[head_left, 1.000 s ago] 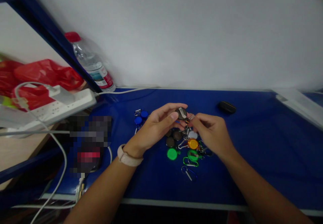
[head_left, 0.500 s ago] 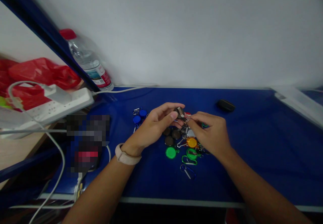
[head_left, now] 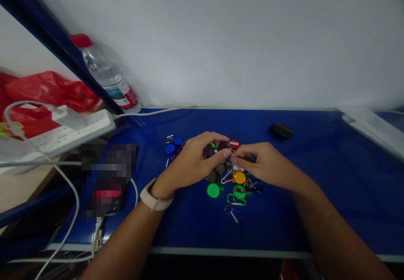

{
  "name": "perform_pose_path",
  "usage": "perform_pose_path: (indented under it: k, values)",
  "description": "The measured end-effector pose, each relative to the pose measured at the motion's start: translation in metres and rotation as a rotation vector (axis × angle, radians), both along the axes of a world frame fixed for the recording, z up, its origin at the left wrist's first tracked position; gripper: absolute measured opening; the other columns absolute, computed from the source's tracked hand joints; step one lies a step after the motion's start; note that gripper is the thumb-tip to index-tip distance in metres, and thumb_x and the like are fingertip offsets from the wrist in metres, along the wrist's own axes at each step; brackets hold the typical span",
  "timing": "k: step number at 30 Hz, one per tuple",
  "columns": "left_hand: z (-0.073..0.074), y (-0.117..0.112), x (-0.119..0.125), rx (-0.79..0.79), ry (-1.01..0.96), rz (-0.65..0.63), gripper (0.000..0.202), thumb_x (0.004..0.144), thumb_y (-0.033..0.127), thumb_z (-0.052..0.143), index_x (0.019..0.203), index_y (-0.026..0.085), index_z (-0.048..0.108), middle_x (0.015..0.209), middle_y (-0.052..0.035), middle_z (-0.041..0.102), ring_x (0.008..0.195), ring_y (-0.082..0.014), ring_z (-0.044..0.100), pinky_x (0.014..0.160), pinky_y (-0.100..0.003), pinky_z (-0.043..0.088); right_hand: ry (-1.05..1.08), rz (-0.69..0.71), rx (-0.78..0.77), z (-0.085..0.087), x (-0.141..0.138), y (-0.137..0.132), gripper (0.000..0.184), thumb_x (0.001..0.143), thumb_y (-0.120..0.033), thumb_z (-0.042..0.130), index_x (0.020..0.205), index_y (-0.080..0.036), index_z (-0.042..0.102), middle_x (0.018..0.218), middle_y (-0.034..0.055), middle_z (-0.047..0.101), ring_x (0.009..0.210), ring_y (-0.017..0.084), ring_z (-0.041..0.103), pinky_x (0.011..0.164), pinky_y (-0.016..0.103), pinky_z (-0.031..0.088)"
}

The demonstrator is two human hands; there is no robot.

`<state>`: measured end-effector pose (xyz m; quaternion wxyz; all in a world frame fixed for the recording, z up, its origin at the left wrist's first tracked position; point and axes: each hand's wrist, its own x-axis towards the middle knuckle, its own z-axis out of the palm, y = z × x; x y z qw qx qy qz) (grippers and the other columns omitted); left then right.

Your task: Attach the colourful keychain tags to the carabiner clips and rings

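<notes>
Both hands are working just above the middle of the blue table, roughly halfway between its far and near edges. The left hand is holding a dark badge reel, thumb and fingers clamped on its rim. The right hand is bringing thumb and forefinger close beside the reel's metal fitting; whether they are pinching it, I cannot tell, as the fingertips are blurring into it.

Under and nearer the table's front edge, an orange badge reel, a green badge reel and a green carabiner are lying in a loose cluster. Blue badge reels are resting left of the hands, and a black case is sitting toward the far edge.

The step in hand seems to be two-handed handling of the fitting; the next move would be calling for a steady left grip and a precise right pinch.
</notes>
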<state>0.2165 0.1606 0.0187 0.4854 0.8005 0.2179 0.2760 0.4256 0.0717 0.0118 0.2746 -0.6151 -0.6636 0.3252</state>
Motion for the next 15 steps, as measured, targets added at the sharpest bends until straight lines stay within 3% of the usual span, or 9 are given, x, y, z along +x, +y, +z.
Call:
perform_pose_path:
  k: [4, 7, 10, 15]
  values:
    - [-0.001, -0.004, 0.001, 0.229, 0.122, -0.067, 0.03, 0.099, 0.038, 0.059, 0.12, 0.02, 0.071, 0.109, -0.0089, 0.07, 0.097, -0.0205, 0.063, 0.092, -0.034, 0.046, -0.03, -0.042, 0.042, 0.0, 0.006, 0.0, 0.024, 0.094, -0.035, 0.058, 0.083, -0.018, 0.07, 0.067, 0.0007, 0.065, 0.056, 0.013, 0.055, 0.051, 0.025, 0.036]
    - [-0.004, -0.003, 0.002, 0.293, 0.179, -0.06, 0.031, 0.102, 0.036, 0.054, 0.12, 0.019, 0.072, 0.111, -0.0105, 0.069, 0.097, -0.0213, 0.064, 0.09, -0.035, 0.047, -0.085, -0.187, 0.17, -0.001, 0.006, 0.001, 0.022, 0.094, -0.032, 0.057, 0.08, -0.018, 0.067, 0.062, 0.0, 0.062, 0.052, 0.012, 0.052, 0.05, 0.026, 0.035]
    - [-0.005, 0.0, 0.002, 0.32, 0.182, -0.016, 0.028, 0.102, 0.031, 0.053, 0.117, 0.018, 0.072, 0.107, -0.0102, 0.069, 0.091, -0.02, 0.064, 0.086, -0.034, 0.047, -0.116, -0.233, 0.242, -0.002, 0.001, 0.003, 0.021, 0.094, -0.03, 0.056, 0.08, -0.017, 0.065, 0.06, -0.0008, 0.061, 0.05, 0.011, 0.052, 0.049, 0.025, 0.035]
    - [0.017, -0.012, -0.008, 0.249, 0.035, -0.119, 0.023, 0.093, 0.014, 0.057, 0.107, 0.018, 0.075, 0.096, -0.0075, 0.072, 0.077, -0.0163, 0.063, 0.075, -0.031, 0.048, -0.167, -0.239, 0.304, -0.006, -0.008, 0.006, 0.019, 0.095, -0.028, 0.055, 0.085, -0.017, 0.066, 0.058, -0.0024, 0.059, 0.048, 0.011, 0.051, 0.05, 0.024, 0.035]
